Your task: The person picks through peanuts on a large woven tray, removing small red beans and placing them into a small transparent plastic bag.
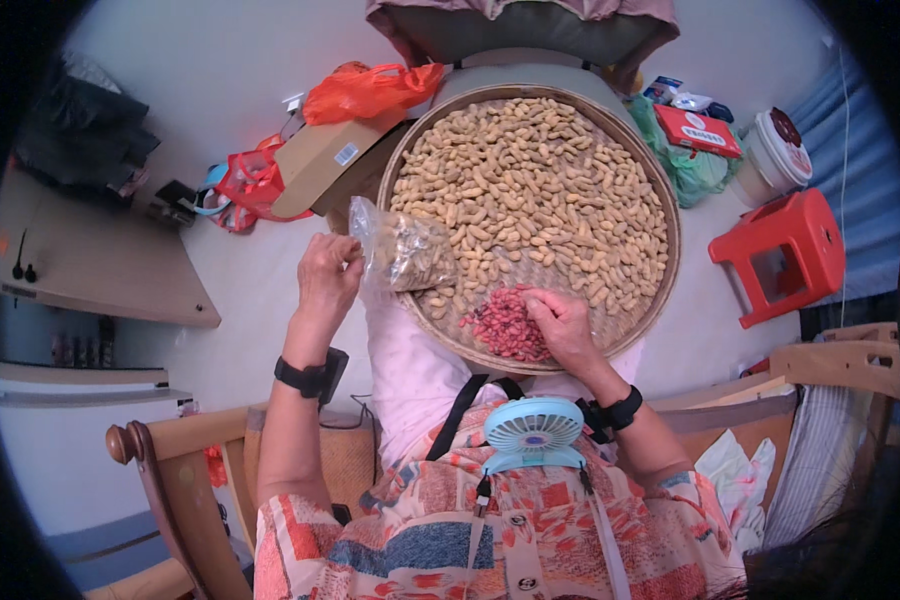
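Observation:
A round woven bamboo tray point(673, 225) lies before me, its near edge over my lap. Unshelled peanuts point(525, 172) cover most of it, and a small pile of red-skinned peanut kernels point(506, 330) lies near its close edge. My right hand point(562, 322) is at the right side of this pile, thumb and forefinger together; whether a kernel is between them cannot be told. At the tray's left, a clear plastic bag point(412, 251) with pale pieces inside, perhaps shells, rests on the rim. My left hand point(331, 271) is curled beside the bag's mouth, its fingertips at the plastic.
A cardboard box point(322, 161) with a red plastic bag point(371, 94) stands behind left. On the right are a red plastic stool point(780, 251), a lidded white bucket point(772, 157) and a green bag point(690, 172). A small blue fan point(534, 427) hangs at my chest.

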